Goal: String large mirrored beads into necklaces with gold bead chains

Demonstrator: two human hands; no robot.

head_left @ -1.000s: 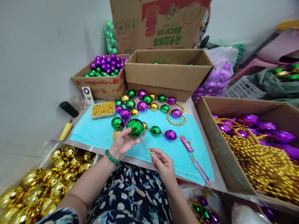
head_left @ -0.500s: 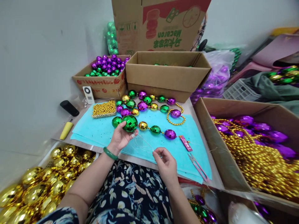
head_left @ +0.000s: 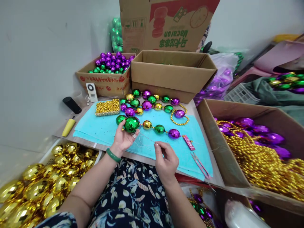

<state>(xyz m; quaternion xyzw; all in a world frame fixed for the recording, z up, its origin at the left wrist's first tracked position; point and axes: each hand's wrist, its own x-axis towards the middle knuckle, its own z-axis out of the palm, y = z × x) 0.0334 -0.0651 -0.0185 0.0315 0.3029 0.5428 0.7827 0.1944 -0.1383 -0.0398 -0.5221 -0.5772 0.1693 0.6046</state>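
Note:
My left hand (head_left: pixel 124 138) is closed around a large shiny green bead (head_left: pixel 132 124), just above a blue cloth (head_left: pixel 106 136). Pinched in my right hand (head_left: pixel 166 160) is the end of a thin thread (head_left: pixel 146 137) that runs toward the green bead; whether a needle is on it I cannot tell. Further beads trail right from the held one: a gold bead (head_left: pixel 147 124), a green bead (head_left: pixel 159 129) and a purple bead (head_left: pixel 174 133). Behind them lies a bead strand (head_left: pixel 146 105) with a loop of small gold beads (head_left: pixel 180 122).
Small gold beads fill a clear tray (head_left: pixel 107 106). Pink thread snips (head_left: pixel 200 165) lie at right beside a pink packet (head_left: pixel 188 142). Cardboard boxes stand behind (head_left: pixel 173 74) and right (head_left: pixel 228 152). Gold beads (head_left: pixel 38 190) fill a crate at lower left. A yellow-handled tool (head_left: pixel 68 126) lies left.
My right hand has risen slightly, still pinching the thread. My left hand keeps its hold on the green bead. The view has shifted a little.

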